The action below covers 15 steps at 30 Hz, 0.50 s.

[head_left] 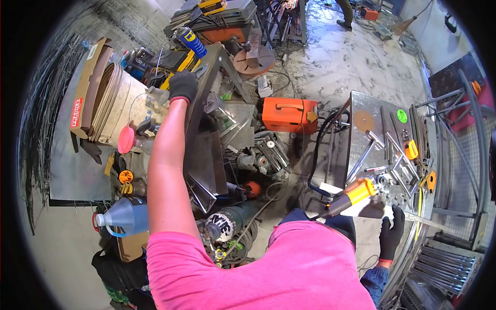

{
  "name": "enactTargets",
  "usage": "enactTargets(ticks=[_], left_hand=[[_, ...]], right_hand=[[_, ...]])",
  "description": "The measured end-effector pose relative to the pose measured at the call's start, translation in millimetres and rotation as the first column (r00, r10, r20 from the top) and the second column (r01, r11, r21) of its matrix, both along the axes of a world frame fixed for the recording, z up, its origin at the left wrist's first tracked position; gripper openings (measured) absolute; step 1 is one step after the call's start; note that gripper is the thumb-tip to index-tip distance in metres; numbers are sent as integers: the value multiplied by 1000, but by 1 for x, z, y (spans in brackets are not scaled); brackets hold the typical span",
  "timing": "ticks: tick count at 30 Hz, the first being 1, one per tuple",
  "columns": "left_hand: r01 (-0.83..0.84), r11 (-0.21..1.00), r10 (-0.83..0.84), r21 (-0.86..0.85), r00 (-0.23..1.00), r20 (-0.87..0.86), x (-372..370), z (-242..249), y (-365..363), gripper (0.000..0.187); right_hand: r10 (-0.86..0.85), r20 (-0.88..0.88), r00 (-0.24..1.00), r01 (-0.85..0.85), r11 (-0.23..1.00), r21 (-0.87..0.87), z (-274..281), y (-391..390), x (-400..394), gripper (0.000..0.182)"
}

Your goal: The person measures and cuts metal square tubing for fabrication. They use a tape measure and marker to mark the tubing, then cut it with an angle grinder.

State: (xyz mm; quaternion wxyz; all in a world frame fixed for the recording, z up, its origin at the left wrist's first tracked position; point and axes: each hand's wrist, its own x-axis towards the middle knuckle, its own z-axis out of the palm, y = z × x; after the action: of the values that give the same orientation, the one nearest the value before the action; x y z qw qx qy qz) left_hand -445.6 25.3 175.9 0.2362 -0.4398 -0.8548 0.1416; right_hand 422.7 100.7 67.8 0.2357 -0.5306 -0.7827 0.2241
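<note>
My left hand, in a black glove with a red cuff, is stretched out over the left bench. It is beside a yellow-and-black case and below a blue WD-40 spray can. Its fingers point away from me and are hidden. My right hand, also gloved in black, is at the near edge of the right table, fingers and thumb apart, nothing seen in them. To its left a yellow angle grinder lies at the table edge. Beyond the grinder are a metal frame and bare metal tubes.
An orange machine stands on the floor between the benches. A gas cylinder and hoses lie near my body. On the left are a cardboard box and a blue jug. Another person's leg shows far back.
</note>
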Motion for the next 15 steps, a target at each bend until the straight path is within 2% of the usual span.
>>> enactTargets(ticks=[8, 15], left_hand=[[78, 993, -70, -84, 993, 92, 9, 25, -6, 24], [105, 994, -105, -28, 994, 4, 13, 33, -12, 21]], right_hand=[[-10, -27, 1000, 9, 999, -46, -2, 0, -3, 51], [15, -15, 1000, -16, 998, -57, -3, 5, -7, 53]])
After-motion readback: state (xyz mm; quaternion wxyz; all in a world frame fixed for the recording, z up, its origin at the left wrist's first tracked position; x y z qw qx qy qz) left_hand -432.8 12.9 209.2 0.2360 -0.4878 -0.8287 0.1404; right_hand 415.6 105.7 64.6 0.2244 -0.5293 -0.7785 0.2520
